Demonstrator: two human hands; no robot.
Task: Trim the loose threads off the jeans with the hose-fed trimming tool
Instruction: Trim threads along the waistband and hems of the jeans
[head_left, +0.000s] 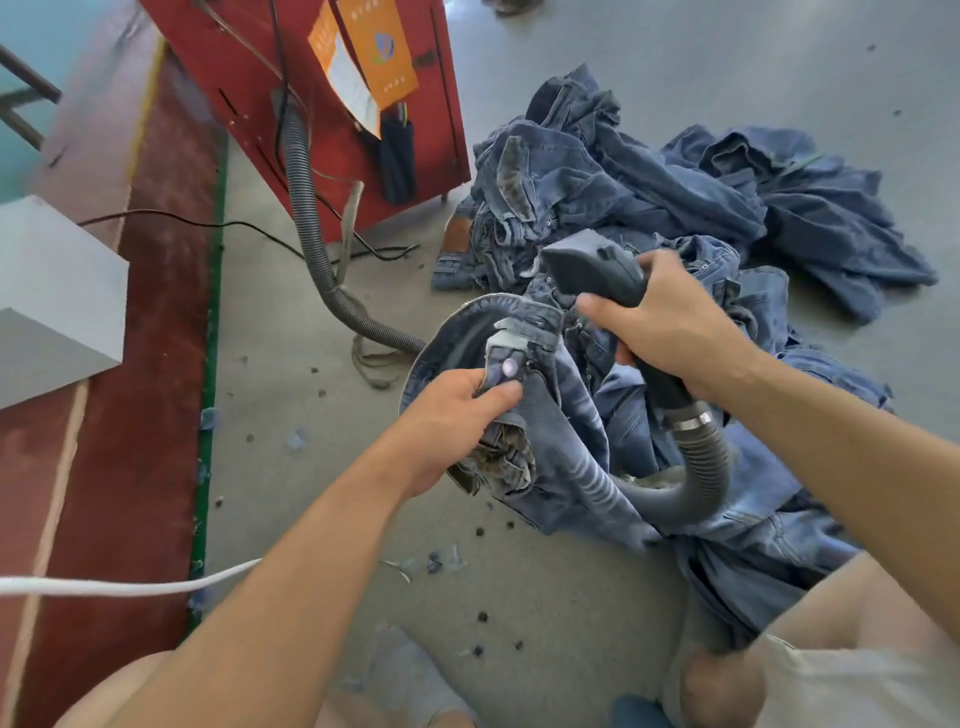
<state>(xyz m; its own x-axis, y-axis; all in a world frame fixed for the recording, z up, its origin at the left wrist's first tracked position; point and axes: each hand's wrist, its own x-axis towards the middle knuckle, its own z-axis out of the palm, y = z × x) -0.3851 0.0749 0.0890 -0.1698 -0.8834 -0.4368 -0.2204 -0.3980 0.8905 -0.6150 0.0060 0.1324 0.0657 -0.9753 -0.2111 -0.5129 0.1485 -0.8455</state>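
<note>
**Gripping waistband and trimmer over the denim heap**

Holding the jeans up off the floor, the left hand had its fingers curled round the bunched waistband, thumb pressed on the fabric just below the metal button. The waistband opened in a loop toward eleven o'clock from that hand, and the rest of the garment hung down toward five o'clock.

The right hand wrapped its fingers round the dark grey handle of the trimming tool — the tool's wedge-shaped head pointed toward ten o'clock, just above the waistband and close to it; whether it touched the cloth could not be told. From the handle's rear end, past a metal clamp, the ribbed grey hose curved down and back under the jeans. A further stretch of hose showed at nine o'clock from the garment, rising to the red machine at the top of the view, which carried orange tags.

Behind the hands, at one o'clock, lay a pile of jeans on the floor — crumpled, overlapping. Small dark scraps and thread bits dotted the floor near the person's knees. A white cord crossed the lower left.
</note>
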